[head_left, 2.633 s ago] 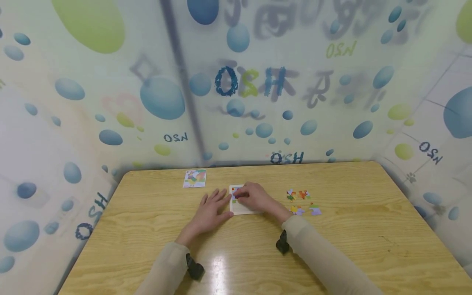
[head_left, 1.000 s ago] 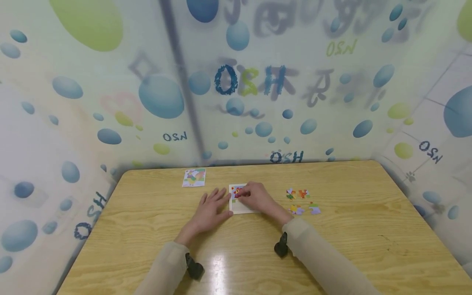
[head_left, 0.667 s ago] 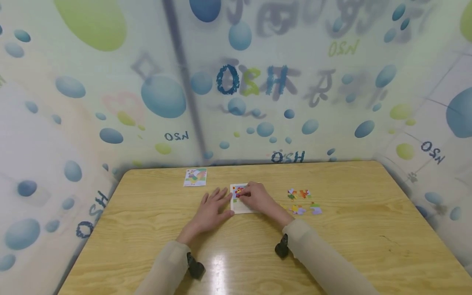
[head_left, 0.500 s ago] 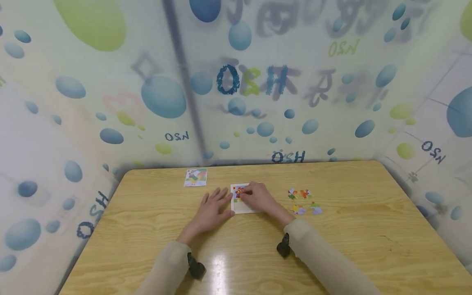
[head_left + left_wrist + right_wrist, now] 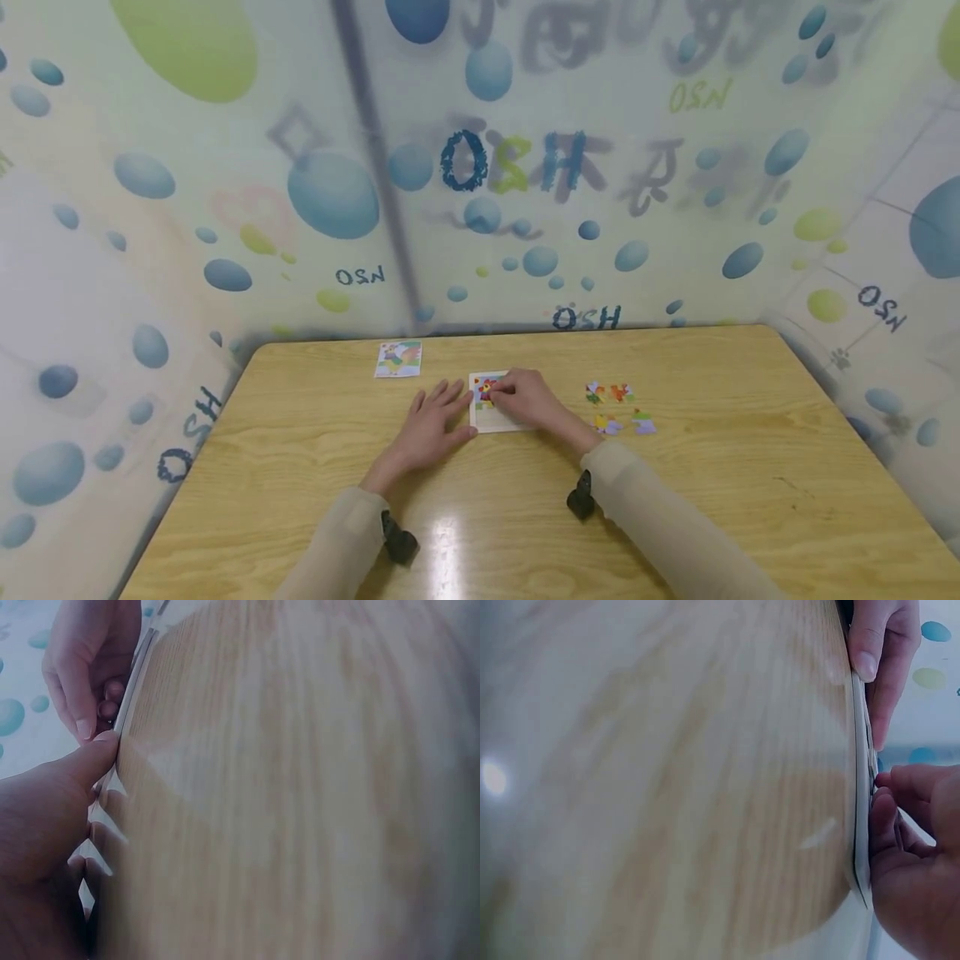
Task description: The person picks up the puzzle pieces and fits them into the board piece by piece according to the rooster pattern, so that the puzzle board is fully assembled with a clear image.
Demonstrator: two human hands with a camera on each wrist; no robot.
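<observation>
The left hand (image 5: 423, 429) has its fingers spread, touching the white tray (image 5: 498, 421). The right hand (image 5: 528, 400) bends its fingers and seems to pinch a red puzzle piece (image 5: 487, 390) in the tray. Loose pieces (image 5: 621, 392) lie to the right, a picture card (image 5: 398, 359) back left, all on the wooden table (image 5: 750, 433).

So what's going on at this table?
A person is fitting puzzle pieces into a white tray. The left hand touches the tray's left edge; the right hand is at the pieces in its upper left, perhaps pinching one. Its visible lower part is bare. Loose pieces lie to the right, and a picture card lies to the left.
</observation>
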